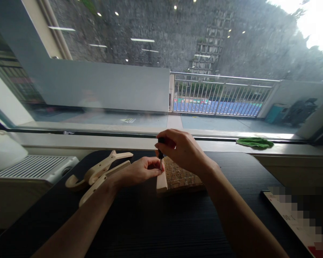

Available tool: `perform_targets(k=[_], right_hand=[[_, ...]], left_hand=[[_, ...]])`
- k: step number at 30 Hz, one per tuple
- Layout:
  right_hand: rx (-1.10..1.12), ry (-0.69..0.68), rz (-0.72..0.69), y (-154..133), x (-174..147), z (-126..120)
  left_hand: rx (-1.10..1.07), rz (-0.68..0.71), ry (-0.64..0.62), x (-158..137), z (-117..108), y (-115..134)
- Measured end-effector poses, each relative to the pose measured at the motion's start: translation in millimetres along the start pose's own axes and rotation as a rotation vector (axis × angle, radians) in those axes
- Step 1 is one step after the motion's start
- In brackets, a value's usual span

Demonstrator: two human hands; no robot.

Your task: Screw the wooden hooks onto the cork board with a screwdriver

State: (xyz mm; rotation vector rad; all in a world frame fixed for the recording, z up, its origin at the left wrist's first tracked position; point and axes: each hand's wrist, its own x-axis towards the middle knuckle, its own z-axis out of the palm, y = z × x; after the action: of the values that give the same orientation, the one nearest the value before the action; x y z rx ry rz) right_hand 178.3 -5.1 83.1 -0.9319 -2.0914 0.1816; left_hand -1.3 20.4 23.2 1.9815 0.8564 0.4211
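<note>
A screwdriver [161, 147] with a black handle stands upright, gripped from above by the fingers of my right hand [179, 145]. Its tip meets a pale wooden strip [162, 183] along the left edge of a brown woven panel [184, 175]. My left hand [143, 169] is closed, thumb and fingers pinched around the screwdriver's tip at the strip. What sits between those fingertips is too small to make out. Left of the panel, partly behind my left forearm, lie several curved wooden pieces [102, 168] with small dark holes.
Everything rests on a dark table [150, 222] before a window sill [123, 139]. A green cloth [255, 143] lies on the sill at right. At left are a white radiator [37, 166] and a white rounded object [5, 150]. A flat printed board [287, 215] is at the lower right.
</note>
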Motion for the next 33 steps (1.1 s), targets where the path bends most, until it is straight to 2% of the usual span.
perform_targets(k=[5, 11, 19, 24, 29, 33], right_hand=[[-0.033, 0.032, 0.022, -0.3, 0.2, 4.6], [0.001, 0.04, 0.11, -0.1, 0.2, 9.3], [0.081, -0.033, 0.021, -2.7, -0.4, 3.4], [0.096, -0.073, 0.015, -3.0, -2.2, 0.5], [0.07, -0.054, 0.026, 1.9, -1.9, -1.2], [0.004, 0.011, 0.039, 6.1, 0.2, 0.9]], left_hand=[[0.007, -0.011, -0.01, -0.5, -0.6, 3.0], [0.029, -0.027, 0.005, -1.3, 0.1, 5.2], [0.029, -0.022, 0.011, -2.8, -0.3, 10.0], [0.015, -0.029, 0.01, -1.7, 0.0, 6.7], [0.006, -0.01, 0.007, -2.2, 0.2, 8.2], [0.026, -0.032, 0.013, -3.3, 0.6, 10.9]])
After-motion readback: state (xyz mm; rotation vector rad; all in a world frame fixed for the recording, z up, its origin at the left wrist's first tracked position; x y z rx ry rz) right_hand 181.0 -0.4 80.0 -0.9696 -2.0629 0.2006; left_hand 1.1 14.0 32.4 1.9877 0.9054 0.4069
